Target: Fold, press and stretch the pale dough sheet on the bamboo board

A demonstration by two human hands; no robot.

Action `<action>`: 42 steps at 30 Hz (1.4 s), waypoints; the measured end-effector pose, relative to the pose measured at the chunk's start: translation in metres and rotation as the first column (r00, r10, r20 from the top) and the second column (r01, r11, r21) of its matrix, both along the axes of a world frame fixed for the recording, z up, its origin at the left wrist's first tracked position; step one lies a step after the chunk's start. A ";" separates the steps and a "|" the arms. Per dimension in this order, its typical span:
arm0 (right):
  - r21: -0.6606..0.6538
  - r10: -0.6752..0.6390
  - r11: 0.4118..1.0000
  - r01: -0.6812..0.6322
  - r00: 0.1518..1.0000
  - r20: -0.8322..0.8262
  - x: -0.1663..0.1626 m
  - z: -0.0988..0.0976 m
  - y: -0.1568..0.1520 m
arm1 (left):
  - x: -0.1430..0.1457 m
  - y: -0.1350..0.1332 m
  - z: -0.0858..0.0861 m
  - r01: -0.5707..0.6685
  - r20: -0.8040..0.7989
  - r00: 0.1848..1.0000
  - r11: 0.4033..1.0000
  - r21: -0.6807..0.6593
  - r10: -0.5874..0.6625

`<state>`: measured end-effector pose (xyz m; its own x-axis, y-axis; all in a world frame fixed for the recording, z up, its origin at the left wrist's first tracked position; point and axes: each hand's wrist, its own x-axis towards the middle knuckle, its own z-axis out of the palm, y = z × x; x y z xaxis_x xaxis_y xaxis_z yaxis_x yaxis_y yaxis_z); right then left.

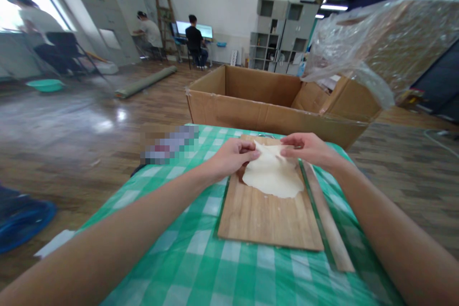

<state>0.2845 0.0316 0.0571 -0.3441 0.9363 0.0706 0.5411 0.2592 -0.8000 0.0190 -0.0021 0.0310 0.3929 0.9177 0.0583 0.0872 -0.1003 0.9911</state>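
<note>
A thin, pale sheet of dough (pixel 274 177) with an uneven edge lies on a wooden cutting board (pixel 268 220). My left hand (pixel 234 155) pinches the dough's far left edge between thumb and fingers, where a small corner stands up. At the far right edge my right hand (pixel 304 148) also has the dough between thumb and fingers. The near part of the sheet rests flat on the board. Just right of the board, a wooden rolling pin (pixel 328 220) lies lengthwise, its far end partly hidden by my right hand and wrist.
A green-and-white checked cloth (pixel 179 253) covers the table. Beyond it stands a large open cardboard box (pixel 247 110), with plastic-wrapped goods (pixel 394 43) to the right. A blurred-out item (pixel 170 146) lies at the table's left edge. Several people sit farther back.
</note>
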 end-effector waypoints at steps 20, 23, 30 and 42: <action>-0.137 0.469 0.836 -0.531 0.822 -0.324 -0.029 -0.001 -0.015 | 0.001 -0.013 0.020 0.272 -0.016 0.962 0.957 0.103 -0.272; -0.210 0.401 0.832 -0.514 0.818 -0.413 -0.026 -0.002 -0.014 | -0.002 -0.011 0.020 0.237 -0.009 0.971 0.967 0.091 -0.237; -0.399 0.305 0.782 -0.479 0.852 -0.426 -0.032 -0.007 -0.023 | -0.005 -0.002 0.008 0.100 0.001 0.995 0.994 0.037 -0.100; -0.379 0.298 0.835 -0.399 0.907 -0.298 -0.033 -0.019 -0.018 | -0.012 0.005 -0.002 0.060 -0.201 0.977 0.998 -0.036 -0.066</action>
<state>0.2514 0.0131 0.0383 -0.6758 0.7120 -0.1907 0.2789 0.0076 -0.9603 0.0069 0.0031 0.0291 0.4511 0.8908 -0.0548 0.2801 -0.0830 0.9564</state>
